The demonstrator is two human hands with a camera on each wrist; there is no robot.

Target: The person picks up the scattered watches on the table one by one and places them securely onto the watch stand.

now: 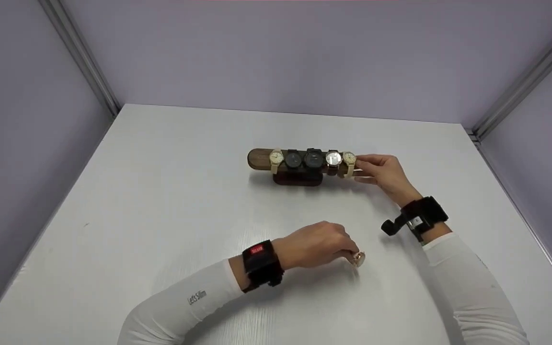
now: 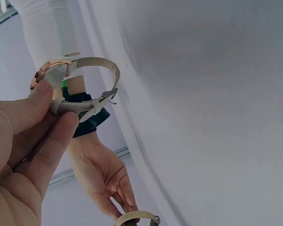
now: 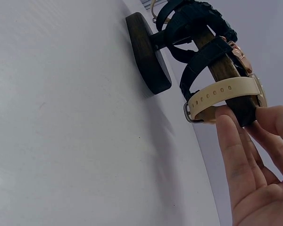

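Table: a white table point(image 1: 161, 201) with a faint wood grain, matte, filling the lower part of the head view.
Room: plain lilac walls on three sides, with grey metal strips point(image 1: 82, 52) running down the two back corners to the table's far edge.
Stand: a dark wooden watch stand point(image 1: 258, 158), a horizontal bar on a rounded foot, set toward the far middle of the table.
Watches on stand: five in a row on the bar; from the left a cream-strapped one, two black ones, a brown-strapped one, then the cream-strapped end watch point(image 1: 349, 160) at the bar's right end.
Right hand: the right hand point(image 1: 385, 171) reaches to the bar's right end, fingers nearly straight and only lightly bent, fingertips point(image 3: 231, 123) touching the bar end just beside the end watch's strap; it appears to grip nothing, though the thumb is partly hidden.
Left hand: the left hand point(image 1: 315, 244) is low over the near middle of the table, fingers curled, pinching a loose watch point(image 2: 68, 82) with a rose-gold case and a pale buckled strap between thumb and forefinger.
Loose watch position: at the left hand's fingertips, well apart from the stand, its strap closed in a loop.
Open room: bare table to the left of the stand and along the near left; the right side narrows toward the wall.
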